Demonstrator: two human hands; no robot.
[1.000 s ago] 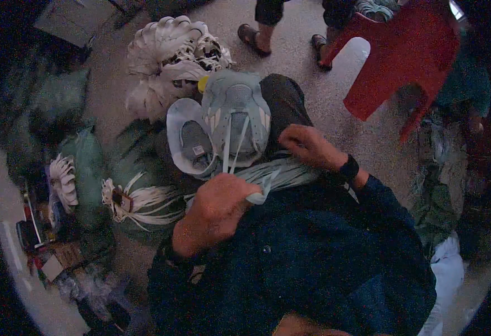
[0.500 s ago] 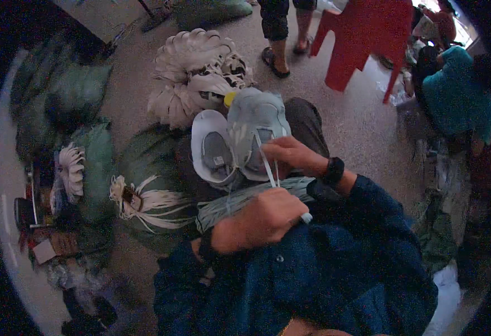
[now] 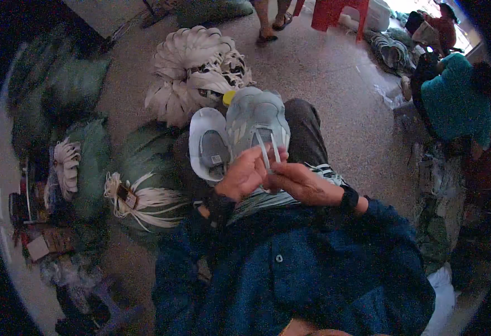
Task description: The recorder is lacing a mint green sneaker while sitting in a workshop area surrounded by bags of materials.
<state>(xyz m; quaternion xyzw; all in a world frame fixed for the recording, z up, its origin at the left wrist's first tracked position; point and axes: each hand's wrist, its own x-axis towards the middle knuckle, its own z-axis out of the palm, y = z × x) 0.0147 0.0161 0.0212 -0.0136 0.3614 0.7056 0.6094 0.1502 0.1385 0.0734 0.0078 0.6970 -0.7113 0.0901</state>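
On my lap rests a pale grey shoe upper, its toe pointing away from me. Two ends of a white shoelace run from its eyelets toward me. My left hand is closed on the lace at the left, fingers curled beside the tongue. Pressed close to it, my right hand pinches the lace ends; the fingertips partly hide each other. Left of the upper lies its white and grey partner piece, inner side up. Under my wrists a bundle of pale laces lies across my lap.
Stacked pale uppers lie on the floor ahead. To my left, more off-white laces rest on a green sack. A red chair and a person's legs are at the top. At right sits a person in teal.
My left hand has come up from near my chest to the upper, meeting my right hand, which moved slightly down. The red chair and the walking person have moved farther away.
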